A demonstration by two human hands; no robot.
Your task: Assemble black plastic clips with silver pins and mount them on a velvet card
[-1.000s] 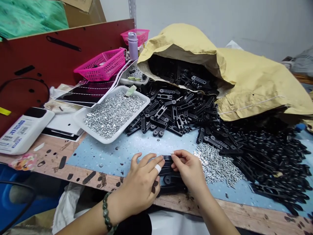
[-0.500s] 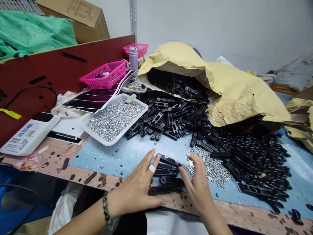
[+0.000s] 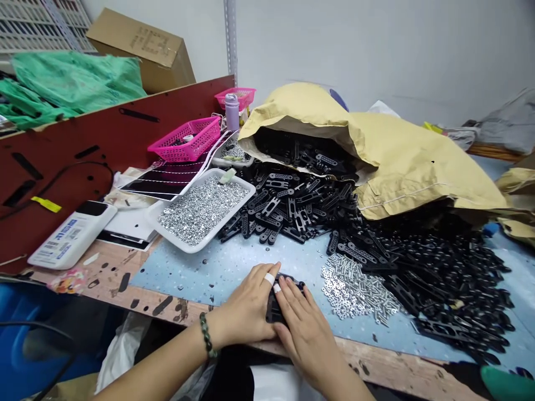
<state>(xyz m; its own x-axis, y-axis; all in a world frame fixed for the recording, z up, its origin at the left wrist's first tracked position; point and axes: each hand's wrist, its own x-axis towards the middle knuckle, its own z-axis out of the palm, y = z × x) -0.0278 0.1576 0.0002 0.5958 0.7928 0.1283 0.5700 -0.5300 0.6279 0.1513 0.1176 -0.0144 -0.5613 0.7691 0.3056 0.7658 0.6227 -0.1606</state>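
On the left, a white plastic tray [image 3: 190, 248] holds small silver metal pieces [image 3: 200, 211]. Then the person's left hand [image 3: 249, 307] curves, fingers bent, against slim black plastic parts [image 3: 274, 309] near the counter's [image 3: 388, 363] front edge. The right hand [image 3: 307, 337] lies flat across them, fingers nearly straight; whether the left grips, I cannot tell from here. Farther right spread silver metal fasteners [image 3: 368, 291], then a heap of black pieces [image 3: 455, 278].

Dark plastic is meeting bright metal on a smooth, speckled mat [image 3: 175, 273].
Black strips [image 3: 273, 312] are looking like satin plastic; screws [image 3: 378, 295] are gleaming as bare metal. The tray [image 3: 190, 248] and basket [image 3: 198, 137] are showing smooth plastic, the sack [image 3: 309, 100] is wrinkling like matt, coarse paper, and the desk [image 3: 376, 356] is looking like stained wood along its edge.
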